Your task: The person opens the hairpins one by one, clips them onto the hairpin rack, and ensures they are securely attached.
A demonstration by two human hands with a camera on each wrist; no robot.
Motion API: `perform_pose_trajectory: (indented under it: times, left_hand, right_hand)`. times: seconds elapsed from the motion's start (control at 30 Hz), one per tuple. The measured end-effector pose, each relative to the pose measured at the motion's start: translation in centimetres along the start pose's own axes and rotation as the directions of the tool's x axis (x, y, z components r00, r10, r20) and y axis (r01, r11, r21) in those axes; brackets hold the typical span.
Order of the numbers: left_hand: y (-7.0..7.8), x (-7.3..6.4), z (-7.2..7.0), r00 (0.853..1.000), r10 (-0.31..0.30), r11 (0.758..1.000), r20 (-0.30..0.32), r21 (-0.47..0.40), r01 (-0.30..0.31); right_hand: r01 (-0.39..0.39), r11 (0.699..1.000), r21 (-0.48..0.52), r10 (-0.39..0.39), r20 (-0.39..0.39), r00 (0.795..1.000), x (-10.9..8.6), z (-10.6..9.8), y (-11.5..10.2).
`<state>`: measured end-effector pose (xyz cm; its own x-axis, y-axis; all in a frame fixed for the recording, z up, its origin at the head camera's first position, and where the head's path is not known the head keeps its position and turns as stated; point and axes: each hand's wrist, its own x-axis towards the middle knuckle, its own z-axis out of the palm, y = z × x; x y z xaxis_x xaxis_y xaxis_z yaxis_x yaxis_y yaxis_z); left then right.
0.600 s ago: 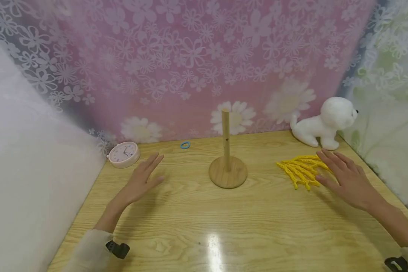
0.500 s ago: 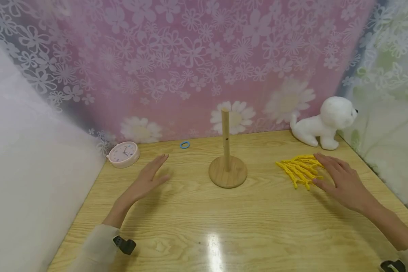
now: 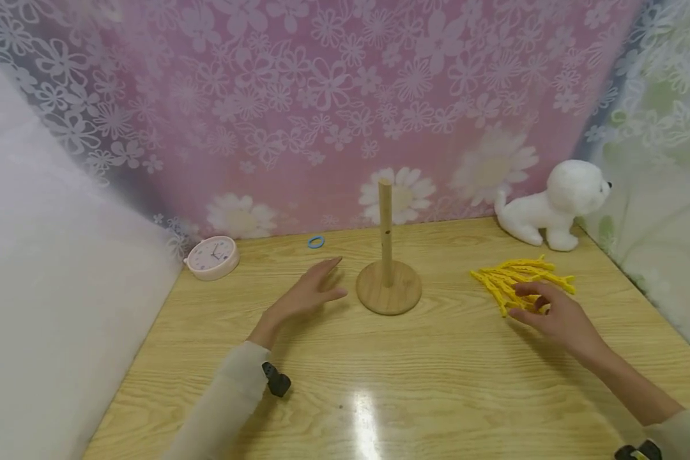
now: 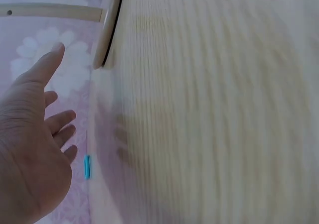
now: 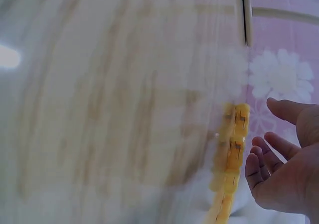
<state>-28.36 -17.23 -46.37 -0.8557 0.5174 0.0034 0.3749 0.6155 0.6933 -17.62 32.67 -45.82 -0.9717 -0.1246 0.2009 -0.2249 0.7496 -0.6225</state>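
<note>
My left hand hovers over the table just left of a wooden stand, an upright rod on a round base. Its fingers are extended and hold nothing, with the thumb apart; the left wrist view shows the stand's base beyond the thumb. On the right, a flat bundle of yellow branching strands lies on the table. Over its near edge is my right hand, fingers loosely bent. In the right wrist view a gap shows between those fingers and the yellow bundle, which looks segmented there.
A blue ring lies near the back edge, left of the stand. At the back left rests a pink round clock. A white plush dog sits at the back right. Flowered cloth hangs behind the wood-grain table.
My left hand has moved right, from near the clock to beside the stand. The right hand has shifted slightly left and nearer, its fingers bending over the yellow bundle. The head view has shifted slightly.
</note>
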Motion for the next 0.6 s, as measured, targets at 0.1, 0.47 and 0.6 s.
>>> perform_pose_trajectory:
  times: [0.1,0.47,0.6]
  left_hand:
    - [0.5,1.5,1.0,1.0,0.011,1.0,0.027,-0.012,-0.01]
    - [0.8,4.9,3.2,0.99,0.028,0.996,0.138,0.083,-0.04]
    - [1.0,5.1,3.4,0.987,0.033,0.997,0.158,0.06,-0.043]
  right_hand:
    - [0.002,1.0,-0.018,-0.002,-0.01,1.0,0.3,0.9,-0.2]
    - [0.024,0.992,-0.125,-0.03,-0.042,0.999,1.2,2.0,-0.8]
    - [0.028,0.993,-0.119,-0.03,-0.013,0.999,1.5,2.1,-1.0]
